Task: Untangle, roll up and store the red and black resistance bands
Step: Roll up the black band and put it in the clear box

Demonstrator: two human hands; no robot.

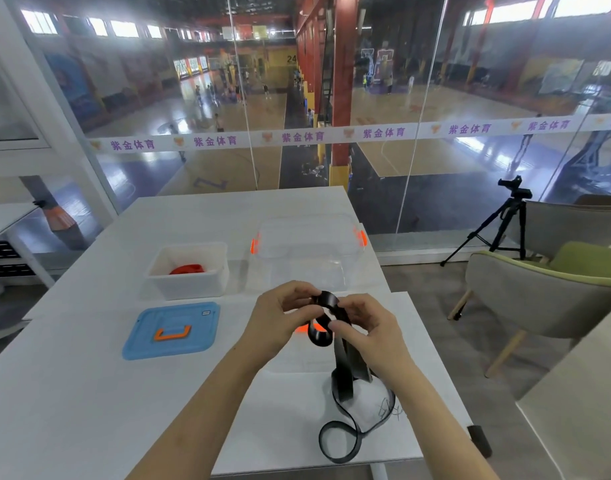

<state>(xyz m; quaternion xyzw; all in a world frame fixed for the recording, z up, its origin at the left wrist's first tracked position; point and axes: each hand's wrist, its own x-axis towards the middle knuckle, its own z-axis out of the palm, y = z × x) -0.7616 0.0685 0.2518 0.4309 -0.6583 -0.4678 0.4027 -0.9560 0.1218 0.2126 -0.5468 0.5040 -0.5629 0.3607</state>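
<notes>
Both of my hands hold the black resistance band (342, 372) above the white table's near right part. My left hand (280, 317) grips a small coil at the band's upper end, and my right hand (370, 327) pinches the strip just beside it. The rest of the band hangs down and loops loosely on the table near the front edge. A rolled red band (188, 269) lies inside the white bin (190, 289) at the middle left.
A clear plastic container (307, 251) with orange latches stands behind my hands. A blue lid (172, 330) with an orange handle lies flat on the white table (72, 393) at the left. Chairs (539, 299) and a tripod (505, 223) stand to the right.
</notes>
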